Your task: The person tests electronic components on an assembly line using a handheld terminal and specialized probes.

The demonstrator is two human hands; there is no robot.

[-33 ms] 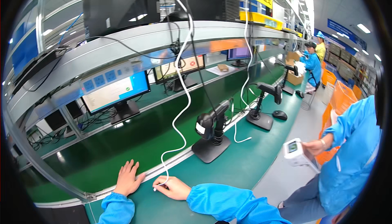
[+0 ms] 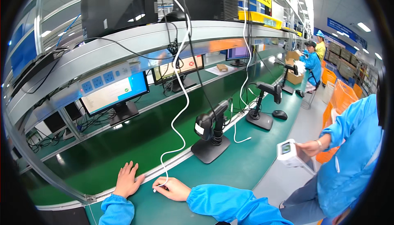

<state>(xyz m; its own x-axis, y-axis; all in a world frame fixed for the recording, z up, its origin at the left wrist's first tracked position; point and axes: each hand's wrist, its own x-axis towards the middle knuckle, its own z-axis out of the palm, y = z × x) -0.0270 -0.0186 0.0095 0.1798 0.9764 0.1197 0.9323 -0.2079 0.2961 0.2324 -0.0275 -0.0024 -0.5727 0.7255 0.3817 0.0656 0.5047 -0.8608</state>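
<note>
My left hand lies flat with fingers spread, across the bench's metal edge strip and the dark green surface beyond it. To its right, my right hand pinches a white cable close to its plug end, just above the green mat. The cable hangs from the shelf above and curves down to my fingers. Its small white tip shows past my thumb and forefinger. Beyond my right hand, a black barcode scanner rests in its stand.
A second scanner and a black mouse stand farther along. Another white cable ends on the mat. A monitor sits behind the dark green strip. At right, a co-worker in blue holds a white box beside the bench.
The co-worker's white box has moved left, closer to the bench. My hands and the white cable stay as they were; the whole view shifts slightly.
</note>
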